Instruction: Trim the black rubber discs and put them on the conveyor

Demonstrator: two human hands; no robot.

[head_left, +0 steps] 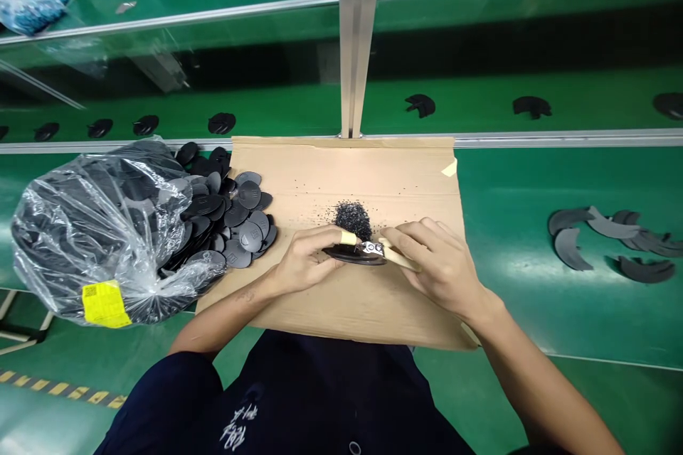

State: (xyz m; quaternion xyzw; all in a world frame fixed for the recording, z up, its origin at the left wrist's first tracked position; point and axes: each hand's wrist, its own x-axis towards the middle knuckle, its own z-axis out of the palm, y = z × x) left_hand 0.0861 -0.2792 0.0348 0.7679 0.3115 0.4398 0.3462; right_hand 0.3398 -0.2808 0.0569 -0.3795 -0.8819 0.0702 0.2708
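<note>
1. Well, the left hand [304, 263] pinches a flat round black piece [352, 256], keeping it still.
2. The right hand [435, 263] pinches a metal-headed tan-handled tool [392, 254] against it.
3. Both are above a brown cardboard sheet [341, 174].

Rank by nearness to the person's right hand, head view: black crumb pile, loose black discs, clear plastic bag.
From the right hand:
1. Black crumb pile, on the cardboard.
2. Loose black discs, at the cardboard's left edge.
3. Clear plastic bag, farthest left.
</note>
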